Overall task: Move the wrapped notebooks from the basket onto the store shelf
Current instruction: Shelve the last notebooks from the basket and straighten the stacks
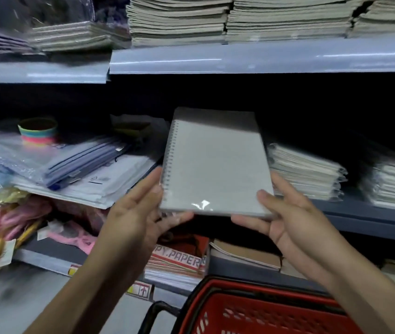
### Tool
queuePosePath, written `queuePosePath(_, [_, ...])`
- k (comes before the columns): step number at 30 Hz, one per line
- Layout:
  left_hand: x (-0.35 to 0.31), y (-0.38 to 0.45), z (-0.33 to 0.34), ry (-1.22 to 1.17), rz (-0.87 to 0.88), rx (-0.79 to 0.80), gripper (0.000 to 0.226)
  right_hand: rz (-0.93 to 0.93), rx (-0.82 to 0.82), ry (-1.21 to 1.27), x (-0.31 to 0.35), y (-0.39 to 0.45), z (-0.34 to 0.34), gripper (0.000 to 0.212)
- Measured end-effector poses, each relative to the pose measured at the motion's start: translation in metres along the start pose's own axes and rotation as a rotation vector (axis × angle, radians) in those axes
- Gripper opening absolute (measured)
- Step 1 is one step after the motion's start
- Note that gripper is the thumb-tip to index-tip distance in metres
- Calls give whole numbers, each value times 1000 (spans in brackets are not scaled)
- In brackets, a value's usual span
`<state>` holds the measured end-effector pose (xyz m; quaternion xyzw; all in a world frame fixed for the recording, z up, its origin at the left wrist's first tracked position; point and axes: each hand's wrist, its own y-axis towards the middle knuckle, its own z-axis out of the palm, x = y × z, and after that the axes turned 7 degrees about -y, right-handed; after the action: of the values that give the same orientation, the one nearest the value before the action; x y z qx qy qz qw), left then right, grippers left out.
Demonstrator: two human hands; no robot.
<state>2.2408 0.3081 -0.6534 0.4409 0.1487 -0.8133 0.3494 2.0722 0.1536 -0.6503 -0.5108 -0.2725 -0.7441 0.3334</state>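
Both hands, left hand (141,213) and right hand (285,215), hold a wrapped spiral notebook (215,165) before the shelf (350,213), above the red basket (276,312).

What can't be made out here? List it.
- Red basket contents: cut off by the head view's bottom edge.
- Shelf space behind the wrapped spiral notebook: too dark.
- Left-side packets: motion-blurred.
- Left hand and right hand fingertips: hidden under the notebook.

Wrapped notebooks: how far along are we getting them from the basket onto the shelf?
Done: wrapped stacks already sit on the middle shelf. In hand: the left hand and right hand hold a spiral notebook bundle at the shelf opening, not yet set down. Left: unclear; only the rim and wall of the red basket show.
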Motion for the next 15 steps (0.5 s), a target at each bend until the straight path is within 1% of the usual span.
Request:
queuePosePath(3, [-3, 30, 11, -71, 66, -57, 31, 48, -35, 95, 0, 30, 2, 36])
queuePosePath(6, [-3, 44, 20, -35, 115, -87, 24, 90, -84, 148, -4, 54, 2, 39])
queuePosePath(8, [0, 46, 22, 12, 157, -115, 27, 65, -94, 84, 0, 58, -1, 40])
queuePosePath(10, [6, 40, 20, 55, 200, -145, 32, 30, -115, -32, 1, 50, -6, 41])
queuePosePath(13, [12, 31, 14, 182, 302, -196, 39, -42, -200, -179, -5, 28, -11, 58])
queuePosePath(14, [14, 30, 13, 231, 346, -218, 40, -78, -215, -223, -7, 22, -10, 59])
queuePosePath(15, [15, 30, 12, 272, 390, -244, 38, -119, -227, -253, -9, 19, -9, 55])
